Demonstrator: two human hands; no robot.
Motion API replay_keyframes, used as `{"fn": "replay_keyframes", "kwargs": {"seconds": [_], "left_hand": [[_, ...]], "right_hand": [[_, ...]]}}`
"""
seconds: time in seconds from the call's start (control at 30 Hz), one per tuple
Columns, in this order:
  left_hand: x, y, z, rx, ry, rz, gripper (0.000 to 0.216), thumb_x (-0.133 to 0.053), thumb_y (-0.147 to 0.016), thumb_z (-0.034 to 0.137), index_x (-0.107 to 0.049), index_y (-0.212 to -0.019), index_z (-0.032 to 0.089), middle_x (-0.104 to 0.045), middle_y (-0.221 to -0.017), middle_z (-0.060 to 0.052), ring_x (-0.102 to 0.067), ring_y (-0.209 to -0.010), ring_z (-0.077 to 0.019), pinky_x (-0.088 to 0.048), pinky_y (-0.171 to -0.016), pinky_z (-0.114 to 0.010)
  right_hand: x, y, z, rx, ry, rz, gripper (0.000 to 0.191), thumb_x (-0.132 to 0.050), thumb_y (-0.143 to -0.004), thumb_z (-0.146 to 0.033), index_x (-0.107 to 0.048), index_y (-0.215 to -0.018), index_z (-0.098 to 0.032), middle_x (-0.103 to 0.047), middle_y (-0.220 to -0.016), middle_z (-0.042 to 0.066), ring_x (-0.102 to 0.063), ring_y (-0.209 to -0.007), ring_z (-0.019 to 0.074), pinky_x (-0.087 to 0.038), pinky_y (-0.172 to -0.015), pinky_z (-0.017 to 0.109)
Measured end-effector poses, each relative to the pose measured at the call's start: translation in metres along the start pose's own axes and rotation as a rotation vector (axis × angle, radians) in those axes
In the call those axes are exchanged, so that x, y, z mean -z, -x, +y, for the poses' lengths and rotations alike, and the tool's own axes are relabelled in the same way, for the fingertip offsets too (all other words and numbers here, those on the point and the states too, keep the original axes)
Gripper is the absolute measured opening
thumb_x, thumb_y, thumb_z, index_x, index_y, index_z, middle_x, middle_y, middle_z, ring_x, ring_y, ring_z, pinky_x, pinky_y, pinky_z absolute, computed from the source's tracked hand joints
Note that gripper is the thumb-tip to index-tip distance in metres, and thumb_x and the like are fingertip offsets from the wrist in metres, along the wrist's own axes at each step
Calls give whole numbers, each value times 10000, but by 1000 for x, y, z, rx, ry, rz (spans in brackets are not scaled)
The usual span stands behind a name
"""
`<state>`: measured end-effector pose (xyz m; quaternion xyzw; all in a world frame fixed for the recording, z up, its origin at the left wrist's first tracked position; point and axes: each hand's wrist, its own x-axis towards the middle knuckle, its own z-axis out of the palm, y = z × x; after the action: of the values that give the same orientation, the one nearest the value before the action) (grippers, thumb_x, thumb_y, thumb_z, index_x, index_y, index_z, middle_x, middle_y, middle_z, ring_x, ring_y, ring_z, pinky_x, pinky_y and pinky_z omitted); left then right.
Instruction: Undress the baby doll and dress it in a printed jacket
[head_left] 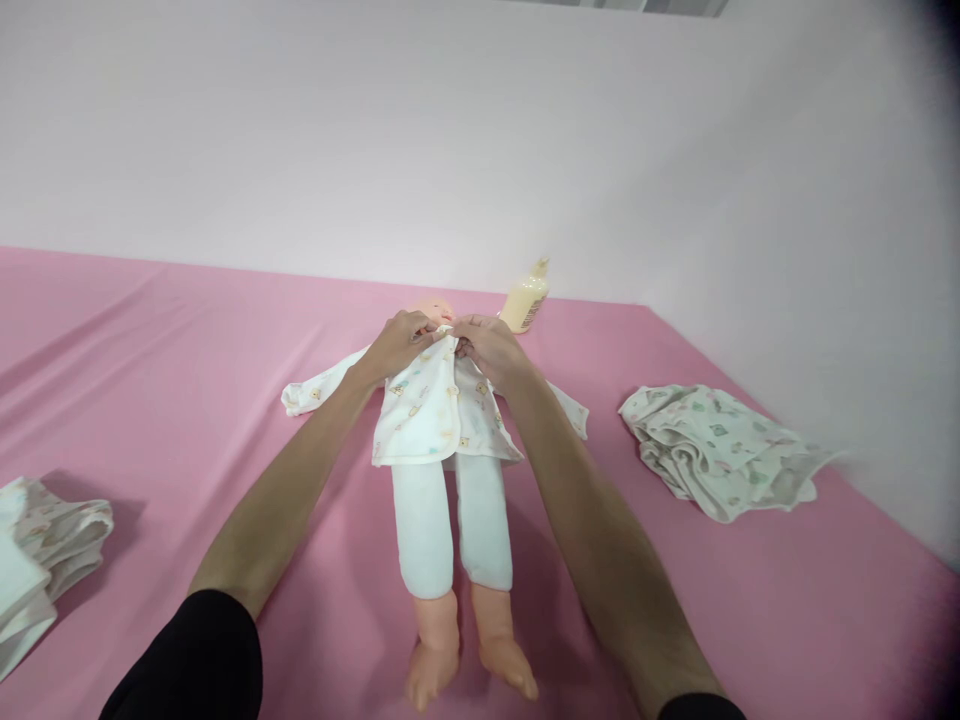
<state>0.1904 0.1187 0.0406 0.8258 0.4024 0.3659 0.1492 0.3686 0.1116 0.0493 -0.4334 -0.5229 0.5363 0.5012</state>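
Note:
A baby doll (435, 640) lies on its back with its bare feet towards me and its head partly hidden behind my hands. It wears a white patterned baby jacket (420, 420), sleeves spread out to both sides, over white legs. At the neckline, my left hand (405, 343) pinches the jacket's front edge. Right beside it, my right hand (489, 345) has its fingers closed on the other side of the same collar. Whatever fastener lies between the fingertips is too small to make out. Lower down, the front edges overlap along the middle.
A pink sheet (225, 400) covers the surface, with white walls behind and at right. Beyond the doll's head leans a pale yellow pump bottle (525, 303). Crumpled patterned baby clothes (716, 445) lie at right, and more folded white clothes (45, 545) at left.

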Motion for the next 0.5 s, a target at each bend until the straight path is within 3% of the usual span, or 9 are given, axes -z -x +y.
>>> {"fn": "replay_keyframes", "kwargs": {"seconds": [0.37,0.5], "left_hand": [[-9,0,-2,-34,-65,79,411,-418,-996,501,-643,-847,192,-667,-898,-61,-552,-924,-213,-419,-876,-341],[-8,0,-3,-35,-50,70,392,-415,-1000,479,-649,-876,191,-667,-917,-62,-548,-937,-217,-411,-899,-350]], "right_hand": [[10,0,0,29,130,-79,52,-672,-721,-129,-639,-696,-160,-606,-669,16,-528,-610,106,-431,-592,226],[14,7,-10,-32,99,-93,106,-680,-751,-116,-643,-665,-165,-604,-668,30,-545,-641,123,-448,-623,246]]}}
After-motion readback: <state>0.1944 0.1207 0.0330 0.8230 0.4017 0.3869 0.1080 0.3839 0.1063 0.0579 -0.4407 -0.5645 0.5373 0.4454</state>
